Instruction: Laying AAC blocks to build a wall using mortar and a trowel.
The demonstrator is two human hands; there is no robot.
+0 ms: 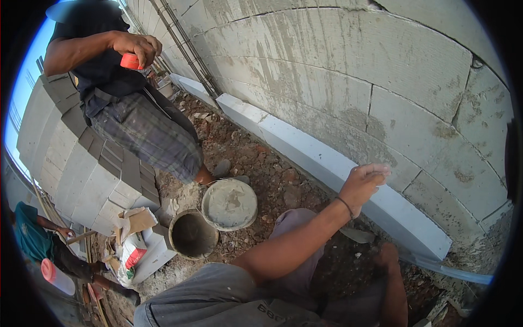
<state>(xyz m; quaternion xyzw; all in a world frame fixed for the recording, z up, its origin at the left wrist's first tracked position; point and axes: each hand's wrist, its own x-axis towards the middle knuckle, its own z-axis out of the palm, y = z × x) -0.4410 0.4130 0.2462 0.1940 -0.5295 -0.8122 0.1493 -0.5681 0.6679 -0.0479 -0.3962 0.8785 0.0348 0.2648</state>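
My left hand, a dark band at its wrist, is above the row of long white blocks at the wall's foot. Its fingers are bent together in a pinch; whatever may be between them is too small to tell. Lower down, my right hand is closed in a fist over dark ground. A flat grey trowel shows its blade just beyond that fist, with the handle hidden. Left of my knee stand a bucket of grey mortar and a dark bucket with a dirty inside.
A co-worker stands at the upper left, a red object in one hand. Behind are stacked grey blocks. Torn bags lie beside the buckets. Another person is at far left. Rubble runs along the block wall.
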